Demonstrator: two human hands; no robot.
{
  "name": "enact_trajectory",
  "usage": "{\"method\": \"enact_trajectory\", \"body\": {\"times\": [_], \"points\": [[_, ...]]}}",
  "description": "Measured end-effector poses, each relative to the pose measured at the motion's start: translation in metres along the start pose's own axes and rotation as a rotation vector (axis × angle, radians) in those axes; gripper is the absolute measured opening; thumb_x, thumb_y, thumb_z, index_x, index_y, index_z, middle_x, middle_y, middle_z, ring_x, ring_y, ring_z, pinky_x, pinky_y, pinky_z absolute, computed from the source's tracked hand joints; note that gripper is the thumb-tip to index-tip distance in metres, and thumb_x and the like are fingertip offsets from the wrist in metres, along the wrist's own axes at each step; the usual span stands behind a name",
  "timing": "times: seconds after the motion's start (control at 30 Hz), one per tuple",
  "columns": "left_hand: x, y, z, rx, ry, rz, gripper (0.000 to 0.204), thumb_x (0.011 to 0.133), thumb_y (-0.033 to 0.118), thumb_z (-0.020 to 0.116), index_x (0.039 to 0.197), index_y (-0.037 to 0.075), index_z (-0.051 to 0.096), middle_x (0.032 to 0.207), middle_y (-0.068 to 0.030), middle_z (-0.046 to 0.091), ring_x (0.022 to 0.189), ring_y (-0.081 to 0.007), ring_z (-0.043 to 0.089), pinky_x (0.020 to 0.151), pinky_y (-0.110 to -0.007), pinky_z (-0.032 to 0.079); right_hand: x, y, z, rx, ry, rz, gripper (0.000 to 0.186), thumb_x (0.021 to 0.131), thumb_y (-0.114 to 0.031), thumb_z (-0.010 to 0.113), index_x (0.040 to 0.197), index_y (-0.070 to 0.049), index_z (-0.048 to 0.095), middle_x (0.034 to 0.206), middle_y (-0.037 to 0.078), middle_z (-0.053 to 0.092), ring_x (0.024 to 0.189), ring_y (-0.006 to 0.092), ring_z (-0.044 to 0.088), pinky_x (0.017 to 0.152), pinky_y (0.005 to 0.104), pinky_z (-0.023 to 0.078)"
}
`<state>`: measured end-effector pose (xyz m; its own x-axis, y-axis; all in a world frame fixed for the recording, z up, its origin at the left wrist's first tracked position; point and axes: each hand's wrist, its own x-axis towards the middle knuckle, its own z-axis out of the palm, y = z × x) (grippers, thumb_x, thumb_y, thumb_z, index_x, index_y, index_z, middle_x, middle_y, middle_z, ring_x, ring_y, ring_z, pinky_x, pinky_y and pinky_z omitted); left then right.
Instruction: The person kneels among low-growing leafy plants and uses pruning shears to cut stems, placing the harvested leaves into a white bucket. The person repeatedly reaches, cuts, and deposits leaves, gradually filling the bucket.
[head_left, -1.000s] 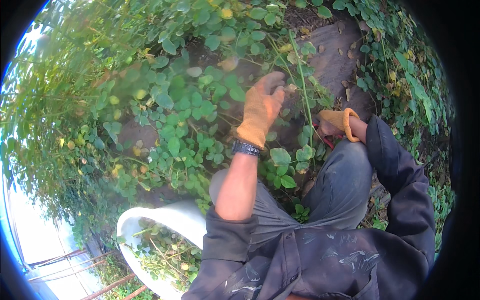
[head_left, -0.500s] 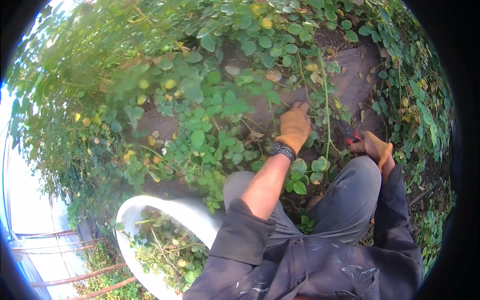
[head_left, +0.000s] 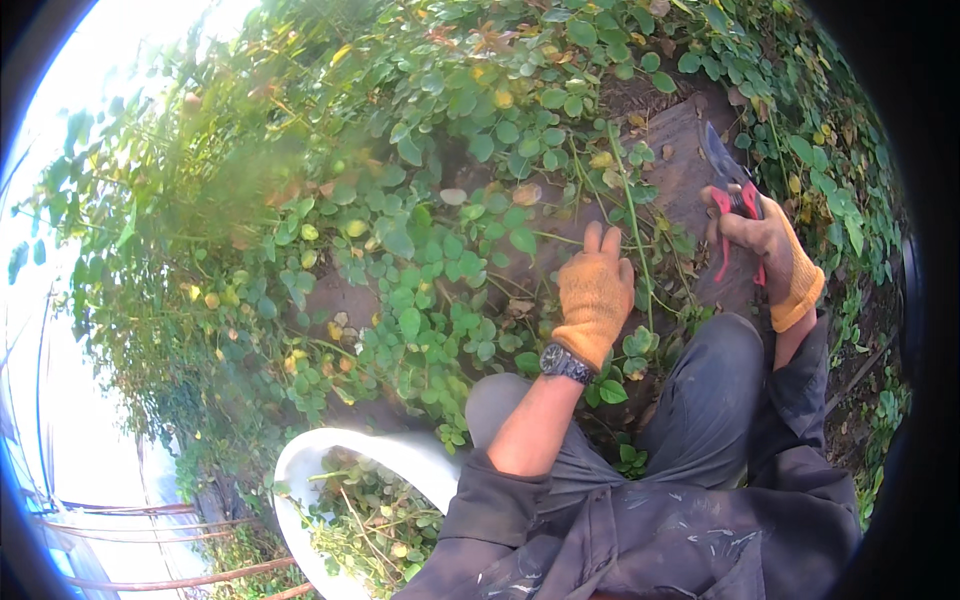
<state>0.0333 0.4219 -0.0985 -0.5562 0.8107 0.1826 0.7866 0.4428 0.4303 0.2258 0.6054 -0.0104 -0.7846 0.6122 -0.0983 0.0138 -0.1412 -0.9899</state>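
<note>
One pair of shears [head_left: 745, 203] is sitting in the right hand [head_left: 774, 243], whose grip is clasping it firmly; the blades [head_left: 719, 155] are pointing away, presumably keeping clear of the left hand [head_left: 598, 290]. Just right of that left grip, a green stem [head_left: 635, 222] is leaning; whether the half-curled fingers are pinching anything, I cannot tell. Behind-left of them, a bucket [head_left: 385, 447] is holding greenery [head_left: 375, 530], probably for easy reach.

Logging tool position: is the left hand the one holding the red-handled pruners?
No, the right hand holds the red-handled pruners, while the left hand is beside a long green stem.
</note>
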Motion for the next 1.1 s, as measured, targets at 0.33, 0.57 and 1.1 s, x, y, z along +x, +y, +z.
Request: {"method": "enact_trajectory", "body": {"times": [0.33,0.57,1.1], "points": [[-0.014,-0.005,-0.015,-0.377,0.599,0.146,0.028,0.101,0.006,0.071,0.129,0.004,0.073,0.125,-0.0198,0.078,0.110,-0.0406,0.077,0.096,-0.044,0.063,0.018,-0.022,0.061,0.241,-0.082,-0.035,0.048,0.098,-0.019,0.071,0.139,0.007,0.066,0.100,0.008,0.071,0.088,0.0160,0.067,0.077,0.0324,0.058],[-0.019,0.018,-0.057,-1.208,0.362,-0.150,0.038,0.111,0.016,0.066,0.143,-0.006,0.068,0.134,-0.0171,0.077,0.117,-0.0269,0.076,0.105,-0.039,0.060,0.000,-0.015,0.106,0.082,-0.071,-0.006,0.046,0.091,-0.016,0.072,0.133,0.003,0.071,0.104,0.000,0.069,0.090,0.0094,0.062,0.077,0.0284,0.052],[-0.030,-0.006,-0.123,-1.597,-0.165,0.041,0.028,0.105,0.020,0.069,0.112,-0.005,0.079,0.112,-0.0173,0.082,0.108,-0.0267,0.077,0.099,-0.042,0.061,-0.013,0.022,0.135,0.588,-0.872,0.574,0.056,0.084,-0.014,0.073,0.136,0.003,0.063,0.107,0.019,0.075,0.099,0.0362,0.077,0.089,0.0477,0.064]]}}
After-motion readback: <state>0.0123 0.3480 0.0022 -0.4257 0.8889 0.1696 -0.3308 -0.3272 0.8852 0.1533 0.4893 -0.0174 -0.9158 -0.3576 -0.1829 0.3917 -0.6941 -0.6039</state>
